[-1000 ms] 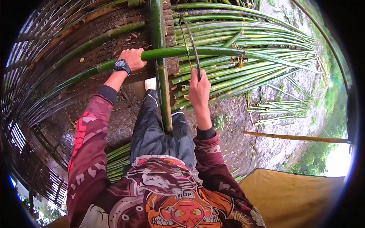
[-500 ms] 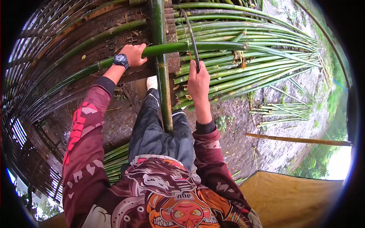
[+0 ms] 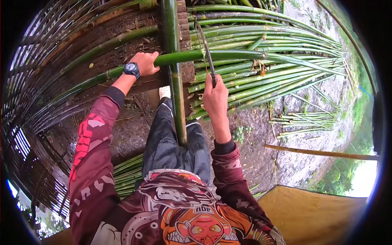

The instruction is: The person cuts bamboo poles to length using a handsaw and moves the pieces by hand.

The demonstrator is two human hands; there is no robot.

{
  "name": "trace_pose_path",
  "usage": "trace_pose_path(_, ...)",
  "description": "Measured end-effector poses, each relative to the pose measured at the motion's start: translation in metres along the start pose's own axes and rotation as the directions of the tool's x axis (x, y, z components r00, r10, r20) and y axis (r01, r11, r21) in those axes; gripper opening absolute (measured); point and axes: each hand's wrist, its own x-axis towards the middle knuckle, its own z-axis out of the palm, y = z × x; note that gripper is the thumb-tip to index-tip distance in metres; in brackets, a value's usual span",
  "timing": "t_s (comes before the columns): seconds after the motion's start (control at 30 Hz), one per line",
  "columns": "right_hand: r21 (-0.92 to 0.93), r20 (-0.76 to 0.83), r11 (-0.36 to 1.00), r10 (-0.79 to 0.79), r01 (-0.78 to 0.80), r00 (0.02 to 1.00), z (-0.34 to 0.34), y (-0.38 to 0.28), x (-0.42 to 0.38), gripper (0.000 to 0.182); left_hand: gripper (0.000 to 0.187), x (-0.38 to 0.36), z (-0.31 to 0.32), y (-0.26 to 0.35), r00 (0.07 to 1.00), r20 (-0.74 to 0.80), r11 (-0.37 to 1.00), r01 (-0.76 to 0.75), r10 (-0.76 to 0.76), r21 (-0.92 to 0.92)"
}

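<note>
A long green bamboo pole [image 3: 234, 54] runs crosswise in front of me, over an upright-lying bamboo post [image 3: 174, 81]. My left hand [image 3: 145, 63], with a watch on its wrist, is closed round the pole just left of that post. On the right side, my right hand [image 3: 216, 94] grips the lower end of a bow saw [image 3: 207, 49] with a dark curved frame. Its thin blade crosses the pole, where a pale cut mark shows right of the post. How deep the cut goes is hard to tell.
Many cut bamboo poles [image 3: 281, 34] lie piled beyond and to the right. A smaller bamboo bundle [image 3: 308, 122] rests on the wet ground farther right. At left stands a slatted bamboo structure [image 3: 30, 87]. A tan tarp [image 3: 314, 212] hangs at lower right.
My right hand has drawn the saw a little back toward my body along the cut. My left hand keeps its hold on the pole. The whole view has shifted slightly.
</note>
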Motion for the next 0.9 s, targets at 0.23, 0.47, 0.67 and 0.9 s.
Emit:
trace_pose_path(0.23, 0.225, -0.104, 0.956, -0.166, 0.186, 0.981, 0.038, 0.115, -0.032, 0.029, 0.041, -0.001, 0.007, -0.002, 0.998, 0.059, 0.997, -0.008, 0.013, -0.080)
trace_pose_path(0.47, -0.029, 0.005, 1.000, 0.008, -0.008, 1.000, -0.010, 0.014, -0.027, 0.034, 0.045, -0.007, 0.011, 0.014, 0.998, 0.038, 0.998, 0.056, -0.056, -0.011)
trace_pose_path(0.67, -0.081, 0.014, 0.993, 0.085, -0.083, 0.996, -0.029, -0.006, -0.058, 0.035, 0.042, -0.004, 0.005, 0.007, 0.995, 0.064, 0.997, 0.080, -0.079, -0.012)
trace_pose_path(0.9, -0.122, 0.003, 0.983, 0.137, -0.136, 0.991, -0.061, -0.015, -0.107, 0.027, 0.041, -0.004, -0.001, 0.011, 0.988, 0.127, 0.997, 0.083, -0.082, -0.003)
